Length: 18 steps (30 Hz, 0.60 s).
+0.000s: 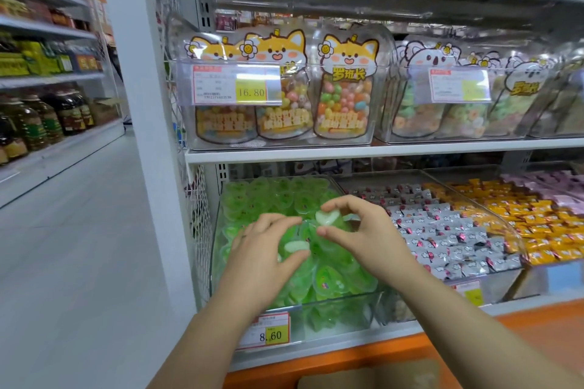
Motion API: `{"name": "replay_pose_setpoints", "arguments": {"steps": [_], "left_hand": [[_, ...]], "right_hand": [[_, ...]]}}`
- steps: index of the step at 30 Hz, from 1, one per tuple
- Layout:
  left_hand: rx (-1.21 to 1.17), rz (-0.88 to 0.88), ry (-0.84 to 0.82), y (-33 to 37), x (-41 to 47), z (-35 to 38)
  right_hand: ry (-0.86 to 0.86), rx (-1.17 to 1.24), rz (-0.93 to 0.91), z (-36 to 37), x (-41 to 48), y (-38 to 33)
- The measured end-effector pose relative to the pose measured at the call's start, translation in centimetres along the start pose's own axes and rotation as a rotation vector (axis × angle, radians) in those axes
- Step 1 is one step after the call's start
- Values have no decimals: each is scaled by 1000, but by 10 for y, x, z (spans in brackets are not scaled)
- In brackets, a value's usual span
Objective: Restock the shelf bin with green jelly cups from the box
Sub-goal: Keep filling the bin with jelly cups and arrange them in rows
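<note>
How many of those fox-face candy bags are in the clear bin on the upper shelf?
3, side by side in the bin: left bag and middle bag partly behind the price tag, right bag in plain view. Others may hide behind them.

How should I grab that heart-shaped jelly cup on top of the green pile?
Come from above, since the bin is open on top. Pinch the heart-shaped jelly cup across its rim, one finger on the upper edge, thumb on the lower, as the right hand does. Its pale flat lid faces you, so the rim's edges are free.
</note>
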State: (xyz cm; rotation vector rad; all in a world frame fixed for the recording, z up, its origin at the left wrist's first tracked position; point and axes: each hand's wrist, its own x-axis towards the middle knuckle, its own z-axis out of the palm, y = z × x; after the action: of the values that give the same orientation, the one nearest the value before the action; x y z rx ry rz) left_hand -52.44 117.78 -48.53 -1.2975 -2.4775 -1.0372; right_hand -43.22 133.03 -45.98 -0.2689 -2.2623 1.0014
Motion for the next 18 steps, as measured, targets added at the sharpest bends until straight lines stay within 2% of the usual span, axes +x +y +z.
{"name": "replay_pose_setpoints", "arguments": {"steps": [2, 5, 9, 13, 15, 18], "left_hand": [[-142, 51, 4, 6, 2, -6], [-208, 111, 4, 14, 3, -9], [-509, -5, 116, 18, 1, -10], [-683, -100, 137, 24, 1, -9], [-718, -125, 148, 27, 3, -6], [-717, -176, 166, 30, 9, -5]], "right_hand": [[49, 130, 42, 4, 2, -2], [39, 347, 127, 8, 3, -12], [-44, 543, 208, 9, -3, -26], [-98, 536, 207, 1, -7, -32], [-153, 519, 198, -6, -8, -30], [-136, 454, 198, -11, -8, -21]]}}
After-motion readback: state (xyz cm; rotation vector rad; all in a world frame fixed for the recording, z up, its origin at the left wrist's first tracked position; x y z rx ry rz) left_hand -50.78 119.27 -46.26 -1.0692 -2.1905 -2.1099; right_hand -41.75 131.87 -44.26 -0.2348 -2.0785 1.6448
